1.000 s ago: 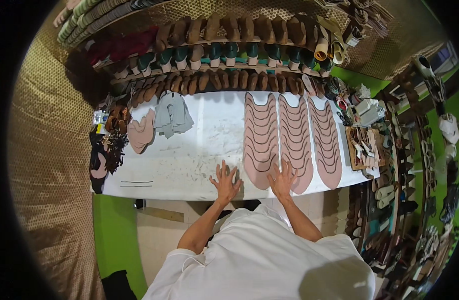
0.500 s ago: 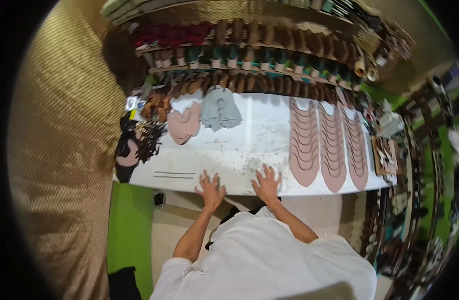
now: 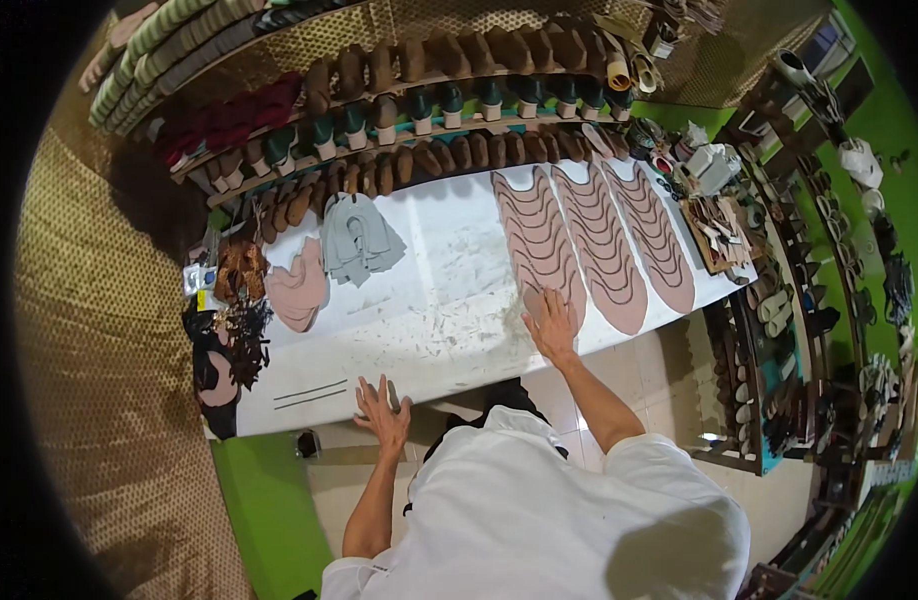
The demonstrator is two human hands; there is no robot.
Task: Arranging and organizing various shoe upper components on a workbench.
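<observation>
My left hand [image 3: 382, 415] is at the table's front edge, its fingers spread and nothing in it. Just left of it are two thin dark parallel strips [image 3: 311, 395]. My right hand [image 3: 552, 328], fingers stretched out, lies over the near end of the leftmost row of overlapping pink curved pieces [image 3: 534, 230]. Those pieces have rounded ends and dark edges. Two more such rows, a middle row [image 3: 604, 255] and a right row [image 3: 651, 235], run beside it on the white table [image 3: 439, 240].
Grey cut pieces [image 3: 362, 240] and flat pink pieces [image 3: 297, 290] lie on the table's left part, beside dark brown scraps [image 3: 244, 350]. At the right end sits a box of scraps [image 3: 717, 235]. Shelves behind carry rows of shoe lasts [image 3: 459, 150]; a shoe rack [image 3: 769, 370] stands at right.
The view has turned and shifted to the right. My right hand has moved right, from bare table onto the near end of the leftmost pink row. My left hand stays at the front edge.
</observation>
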